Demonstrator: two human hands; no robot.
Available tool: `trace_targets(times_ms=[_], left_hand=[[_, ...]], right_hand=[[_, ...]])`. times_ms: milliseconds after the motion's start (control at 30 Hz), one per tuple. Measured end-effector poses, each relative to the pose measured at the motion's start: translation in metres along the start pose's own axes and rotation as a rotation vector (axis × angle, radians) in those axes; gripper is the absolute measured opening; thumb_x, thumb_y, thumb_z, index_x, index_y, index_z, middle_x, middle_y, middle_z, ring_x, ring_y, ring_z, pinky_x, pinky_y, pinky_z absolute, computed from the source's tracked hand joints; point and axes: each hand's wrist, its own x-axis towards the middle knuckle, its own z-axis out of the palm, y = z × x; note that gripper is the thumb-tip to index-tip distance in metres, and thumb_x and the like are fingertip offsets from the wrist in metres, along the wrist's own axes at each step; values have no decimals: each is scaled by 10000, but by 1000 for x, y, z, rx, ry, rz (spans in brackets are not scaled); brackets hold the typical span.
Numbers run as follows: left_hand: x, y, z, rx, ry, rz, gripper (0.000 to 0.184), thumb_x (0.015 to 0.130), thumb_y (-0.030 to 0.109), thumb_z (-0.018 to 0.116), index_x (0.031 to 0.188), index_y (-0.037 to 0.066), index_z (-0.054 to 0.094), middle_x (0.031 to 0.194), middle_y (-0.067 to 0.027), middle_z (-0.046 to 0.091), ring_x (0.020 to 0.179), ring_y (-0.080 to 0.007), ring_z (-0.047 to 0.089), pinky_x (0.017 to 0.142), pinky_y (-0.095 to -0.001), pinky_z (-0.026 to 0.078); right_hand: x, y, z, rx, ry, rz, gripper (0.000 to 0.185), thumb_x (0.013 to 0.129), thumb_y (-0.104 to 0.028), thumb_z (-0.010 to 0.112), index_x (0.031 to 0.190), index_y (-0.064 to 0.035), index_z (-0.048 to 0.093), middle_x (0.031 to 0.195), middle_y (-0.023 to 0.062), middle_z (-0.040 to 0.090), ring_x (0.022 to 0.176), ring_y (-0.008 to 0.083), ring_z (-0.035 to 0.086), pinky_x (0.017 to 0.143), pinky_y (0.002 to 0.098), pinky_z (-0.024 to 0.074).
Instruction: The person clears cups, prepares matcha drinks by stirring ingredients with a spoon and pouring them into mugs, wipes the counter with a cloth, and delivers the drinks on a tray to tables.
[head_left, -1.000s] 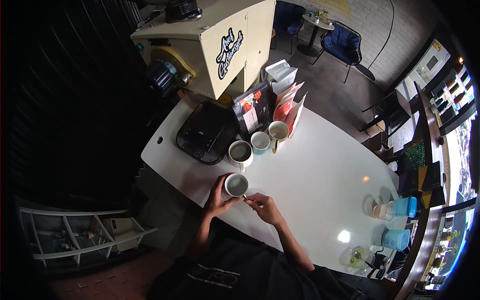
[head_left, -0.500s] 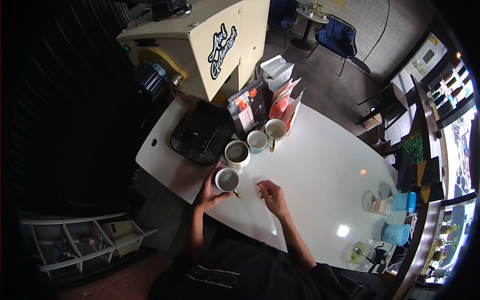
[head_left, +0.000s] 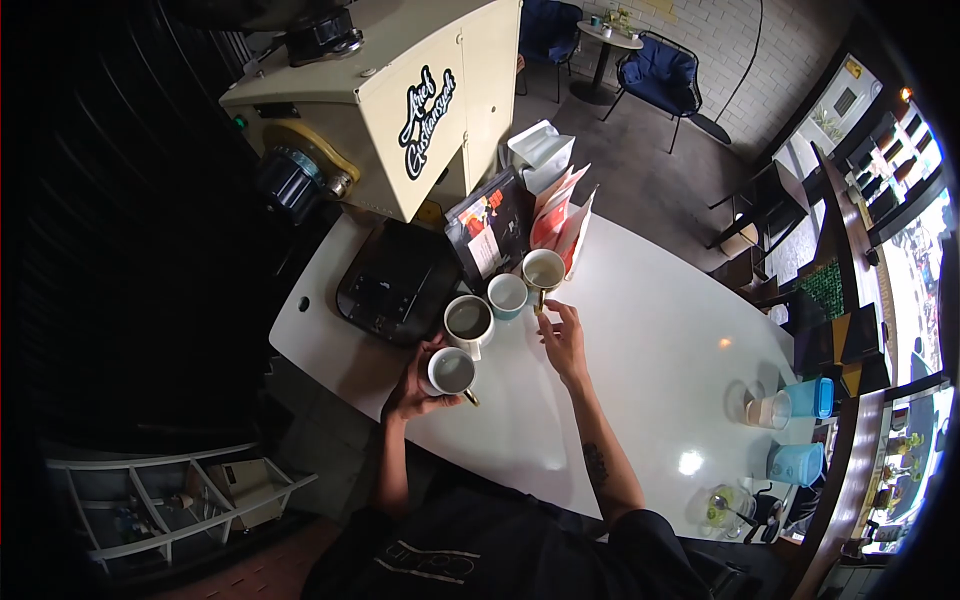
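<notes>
My left hand (head_left: 412,388) is wrapped round a white cup (head_left: 451,371) with a gold handle, at the table's near left edge. My right hand (head_left: 563,338) has its fingers partly spread beside the gold handle of another cup (head_left: 543,269); whether a fingertip touches that handle is unclear. Between them stand a teal cup (head_left: 507,296) and a larger white mug (head_left: 468,319) with a dark inside. The mug is right beside the held cup.
Behind the mugs are a black scale-like device (head_left: 388,285), a dark box (head_left: 490,225), red-and-white packets (head_left: 560,225) and a large cream machine (head_left: 400,110). Blue-lidded containers (head_left: 796,463) and a glass (head_left: 768,410) stand on the white table's (head_left: 640,400) right side.
My right hand has let go of the held cup's gold handle and moved up and right to the far cup. My left hand has shifted slightly left with its cup.
</notes>
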Motion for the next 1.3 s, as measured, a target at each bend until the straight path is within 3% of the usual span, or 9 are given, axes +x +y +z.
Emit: trace_targets(times_ms=[67,267,367,467,700,767,900,967,1300], left_hand=[[2,0,1,-181,-9,-7,919,604,234,904,1312,33,353,1430,-149,378,1296,-243,394,1099,-417,284],[6,3,-6,-131,-25,-27,886,590,184,922,1264,46,362,1293,-101,477,1281,-211,423,1109,-359,294],[5,0,-7,-162,-39,-120,878,598,188,910,1274,46,367,1394,-112,419,1323,-207,376,1110,-372,272],[10,-1,3,-184,-12,-132,877,607,183,916,1261,59,346,1296,-95,466,1246,-198,438,1091,-350,310],[29,-4,13,-150,-91,-101,856,624,183,906,1253,62,339,1300,-105,458,1242,-195,434,1077,-356,323],[33,-4,16,-152,-92,-79,844,633,181,899,1251,56,338,1292,-110,455,1243,-198,433,1080,-359,320],[40,-3,22,-132,-89,-58,835,646,185,891,1252,44,335,1286,-115,453,1233,-199,438,1079,-361,322],[44,1,26,-149,-63,-107,823,662,191,885,1251,32,333,1289,-126,452,1223,-204,444,1073,-361,330],[57,-9,38,-100,-14,-16,795,690,210,873,1257,21,350,1315,-158,455,1205,-225,474,1044,-373,375]], right_hand=[[6,-1,2,67,-52,-7,286,973,-213,577,1146,15,582,1071,125,577,726,156,649,627,271,524],[13,3,5,70,-74,53,256,990,-231,552,1009,21,598,722,39,617,619,95,598,581,249,479],[13,5,4,36,-23,20,254,967,-205,553,1056,27,606,619,124,641,607,175,650,568,288,474],[10,1,-6,5,-6,57,235,985,-208,550,966,23,593,711,55,609,589,95,586,565,260,473],[-3,-3,-32,-6,38,15,240,982,-211,546,954,20,603,712,68,611,588,112,587,575,270,482],[-7,-3,-38,-61,-9,32,214,956,-129,554,1057,52,606,999,154,647,665,212,663,613,323,534],[-15,-1,-45,-39,1,41,204,953,-122,559,1056,46,611,995,153,649,670,217,667,614,325,533],[-18,3,-46,-22,54,-7,239,977,-209,558,979,23,615,735,67,618,614,116,589,587,278,488],[-41,2,-68,-57,37,55,184,945,-112,583,1041,40,620,945,125,659,662,208,657,605,328,516]])
